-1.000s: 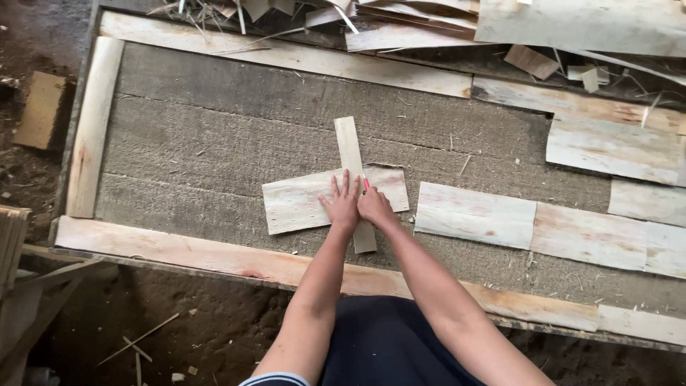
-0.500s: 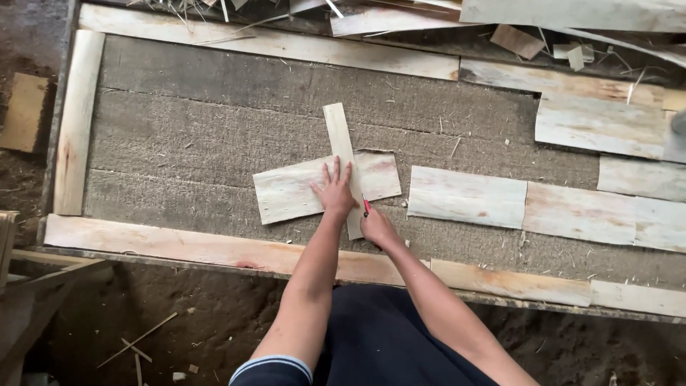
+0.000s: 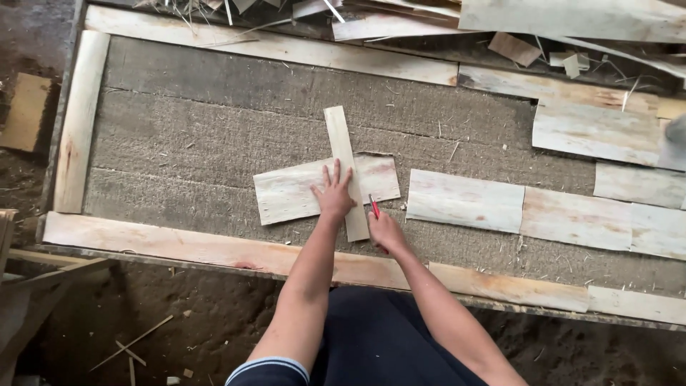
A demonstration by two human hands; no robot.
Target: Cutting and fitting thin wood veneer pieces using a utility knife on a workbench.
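My left hand (image 3: 333,194) lies flat with fingers spread on a narrow wooden strip (image 3: 340,150) that runs upright across a pale veneer sheet (image 3: 286,193) on the coarse grey mat (image 3: 214,129). My right hand (image 3: 386,230) sits at the strip's lower right edge, closed around a small red-handled blade (image 3: 374,206) whose tip points up along the strip's side. The lower end of the strip is partly hidden by both hands.
Pale wooden boards (image 3: 171,243) frame the mat on the left, top and bottom. More veneer sheets (image 3: 464,200) lie in a row to the right. Scrap wood and splinters (image 3: 543,28) pile along the top edge. Dirt floor lies below.
My right hand has slid down from beside the left hand to the strip's lower right edge, with the red blade now showing. The left hand stays pressed on the strip.
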